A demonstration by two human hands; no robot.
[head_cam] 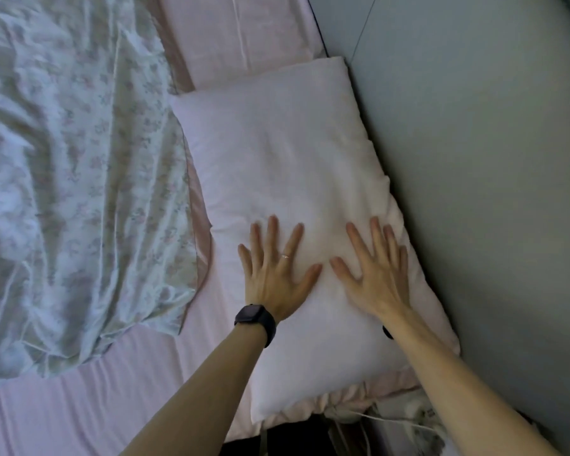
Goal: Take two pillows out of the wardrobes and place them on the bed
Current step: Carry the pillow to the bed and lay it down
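Pressing flat, we had our left hand (275, 274) and right hand (374, 274) spread open on the pillow (287, 159), grasping nothing; it lay on the bed (79, 406) beside the wall (491, 159).

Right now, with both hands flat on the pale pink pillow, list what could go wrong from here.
1. The pale pink pillow overhangs the bed's near edge above a white cable; pushed towards you, it may slide off.
2. The left hand and right hand both press the near end, so the far end may stay lumpy.
3. The rumpled floral sheet lies close beside it; a sideways shove could drag it.
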